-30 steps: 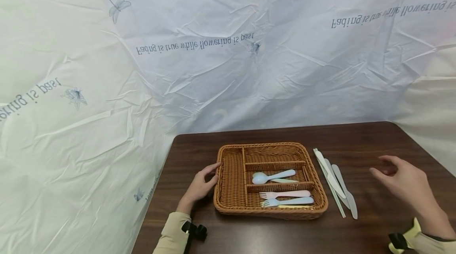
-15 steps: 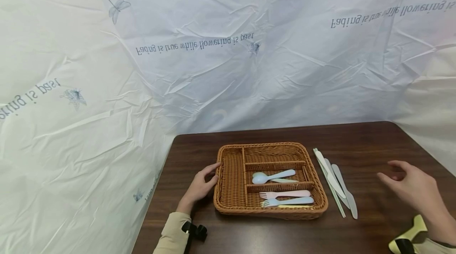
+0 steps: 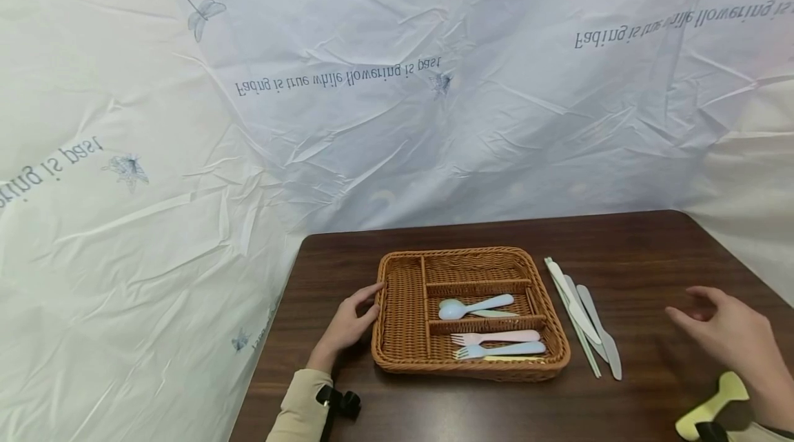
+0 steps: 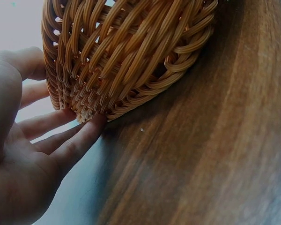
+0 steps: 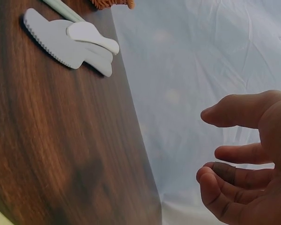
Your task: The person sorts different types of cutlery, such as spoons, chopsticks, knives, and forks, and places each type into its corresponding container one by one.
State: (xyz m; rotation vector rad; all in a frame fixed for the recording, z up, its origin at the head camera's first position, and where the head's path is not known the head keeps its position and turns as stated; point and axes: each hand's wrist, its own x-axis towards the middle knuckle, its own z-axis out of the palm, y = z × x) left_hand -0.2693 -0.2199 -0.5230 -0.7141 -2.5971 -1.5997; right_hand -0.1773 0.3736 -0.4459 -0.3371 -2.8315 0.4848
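Note:
A brown wicker cutlery basket (image 3: 402, 311) with compartments stands on the table. My left hand (image 3: 349, 321) touches its left side; in the left wrist view, extended fingers (image 4: 70, 145) rest against the woven wall. Inside lie a light blue spoon (image 3: 477, 306) over a pale green piece (image 3: 496, 314), a pink fork (image 3: 496, 338) and a blue fork (image 3: 504, 350), with something yellow (image 3: 515, 358) partly hidden beneath. My right hand (image 3: 728, 332) hovers over the table's right side, holding nothing, thumb and fingers apart. Left of it lie a white knife (image 3: 578, 307), grey knives (image 3: 602, 332) and green chopsticks (image 3: 586, 345).
A yellow thing with a widened end (image 3: 713, 406) lies by my right wrist, partly covered by the sleeve. The dark wooden table (image 3: 446, 411) ends at the back against a hanging pale sheet (image 3: 403, 152) with printed text.
My right hand has drifted to the right and slightly toward me, away from the knives, still holding nothing. The left hand, the basket and the cutlery have stayed put.

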